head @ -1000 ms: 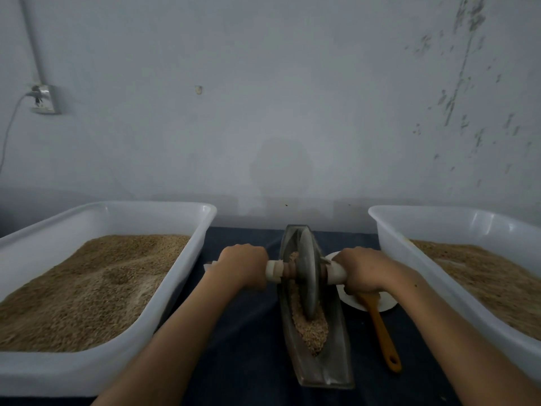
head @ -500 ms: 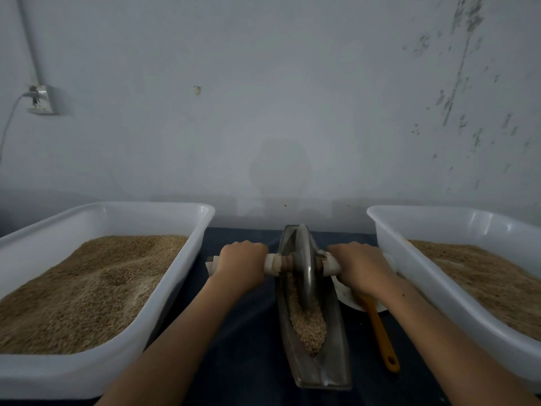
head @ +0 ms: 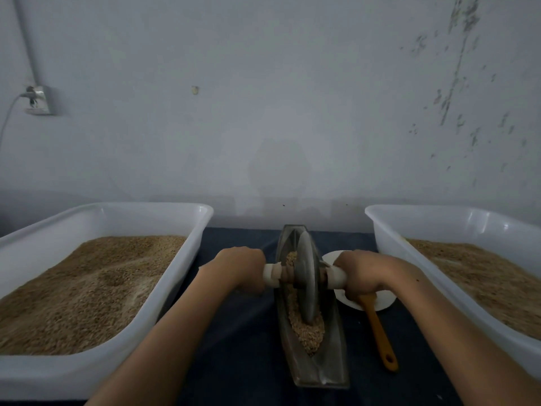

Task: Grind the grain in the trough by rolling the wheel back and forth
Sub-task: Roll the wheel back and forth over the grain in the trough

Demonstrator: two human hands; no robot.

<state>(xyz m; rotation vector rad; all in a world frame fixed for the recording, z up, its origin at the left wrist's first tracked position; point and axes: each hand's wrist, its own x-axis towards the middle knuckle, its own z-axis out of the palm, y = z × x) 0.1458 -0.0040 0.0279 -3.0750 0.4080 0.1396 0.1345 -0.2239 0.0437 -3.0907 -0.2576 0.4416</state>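
Left hand (head: 241, 269): my fingers are wrapped round the axle handle at 9 o'clock of the wheel (head: 307, 276)
Right hand (head: 361, 275): clamped on the handle at 3 o'clock
Grain (head: 307, 332): heaped in the trough (head: 330, 367), mostly toward 6 o'clock
Risk: uneven push could tilt the wheel, spilling grain over the rim

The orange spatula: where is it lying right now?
In the head view, the orange spatula lies on the dark table right of the trough, its head on the white dish just below the right hand.
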